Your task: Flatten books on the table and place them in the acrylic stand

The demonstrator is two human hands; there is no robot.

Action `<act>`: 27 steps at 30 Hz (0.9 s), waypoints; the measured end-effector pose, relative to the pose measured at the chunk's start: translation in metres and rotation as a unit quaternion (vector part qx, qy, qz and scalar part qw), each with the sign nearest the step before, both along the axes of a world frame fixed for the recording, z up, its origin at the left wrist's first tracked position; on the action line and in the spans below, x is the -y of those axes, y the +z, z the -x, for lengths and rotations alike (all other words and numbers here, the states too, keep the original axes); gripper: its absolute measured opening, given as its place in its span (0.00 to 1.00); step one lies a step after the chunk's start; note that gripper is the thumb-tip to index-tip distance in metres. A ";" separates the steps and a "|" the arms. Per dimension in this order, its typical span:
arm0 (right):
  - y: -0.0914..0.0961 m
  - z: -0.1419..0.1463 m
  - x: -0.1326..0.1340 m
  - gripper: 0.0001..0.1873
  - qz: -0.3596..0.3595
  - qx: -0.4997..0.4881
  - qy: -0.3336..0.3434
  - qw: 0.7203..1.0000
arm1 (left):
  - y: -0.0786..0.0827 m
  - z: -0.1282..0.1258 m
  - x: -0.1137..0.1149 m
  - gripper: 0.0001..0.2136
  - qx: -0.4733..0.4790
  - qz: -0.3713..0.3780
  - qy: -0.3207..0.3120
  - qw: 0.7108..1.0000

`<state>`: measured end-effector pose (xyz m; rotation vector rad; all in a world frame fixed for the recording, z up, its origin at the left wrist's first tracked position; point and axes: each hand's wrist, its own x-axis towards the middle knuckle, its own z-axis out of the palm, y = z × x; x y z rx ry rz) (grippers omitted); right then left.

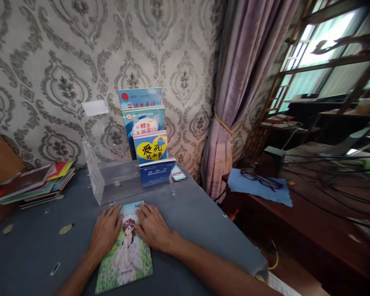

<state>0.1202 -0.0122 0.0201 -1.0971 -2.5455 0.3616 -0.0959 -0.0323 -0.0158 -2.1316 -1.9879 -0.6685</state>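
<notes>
A green illustrated book [126, 257] with a girl on its cover lies flat on the grey-blue table [191, 213] in front of me. My left hand [105, 230] rests flat on its upper left part, fingers stretched out. My right hand [153, 226] lies flat on its upper right corner, fingers spread. Just beyond the book stands a clear acrylic tiered rack [111, 179]. Several books [148, 131] stand upright in the rack's right half, stepped one behind another; its left half holds none.
A loose pile of books [33, 183] lies at the table's left. To the right, a dark wooden desk [311, 222] carries a blue cloth [262, 187] with eyeglasses and cables. A purple curtain [234, 98] hangs by the window; patterned wallpaper is behind.
</notes>
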 end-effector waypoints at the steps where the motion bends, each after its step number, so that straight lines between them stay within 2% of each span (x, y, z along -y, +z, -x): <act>1: -0.001 0.001 0.002 0.26 0.002 -0.001 0.000 1.000 | 0.000 0.001 0.000 0.21 0.011 -0.003 -0.003 1.000; 6: -0.004 0.003 0.009 0.28 0.030 -0.012 0.005 0.999 | 0.000 0.006 -0.001 0.21 0.137 -0.005 -0.026 0.990; 9: -0.003 0.002 0.010 0.29 0.047 -0.020 0.013 0.999 | 0.001 0.012 -0.004 0.23 0.280 -0.009 -0.010 0.960; 11: -0.003 0.002 0.011 0.29 0.052 -0.026 0.016 0.998 | 0.002 0.015 -0.007 0.24 0.391 -0.014 0.013 0.920; 13: -0.003 0.002 0.011 0.29 0.053 -0.029 0.016 0.998 | 0.004 0.017 -0.009 0.23 0.501 -0.015 0.049 0.864; 17: -0.006 0.002 0.011 0.29 0.045 -0.037 0.018 0.998 | 0.015 0.008 -0.007 0.17 0.687 0.017 0.124 0.715; 19: -0.007 0.002 0.011 0.29 0.049 -0.039 0.024 0.998 | 0.022 -0.002 -0.003 0.15 0.753 0.061 0.123 0.643; 20: -0.006 0.003 0.011 0.30 0.054 -0.038 0.025 0.997 | 0.026 -0.006 0.000 0.15 0.774 0.083 0.114 0.617; 22: -0.005 0.003 0.011 0.31 0.064 -0.035 0.021 0.997 | 0.032 -0.014 0.004 0.14 0.795 0.114 0.102 0.588; 27: -0.007 0.004 0.008 0.31 0.074 -0.038 0.018 0.996 | 0.038 -0.020 0.007 0.11 0.810 0.120 0.109 0.564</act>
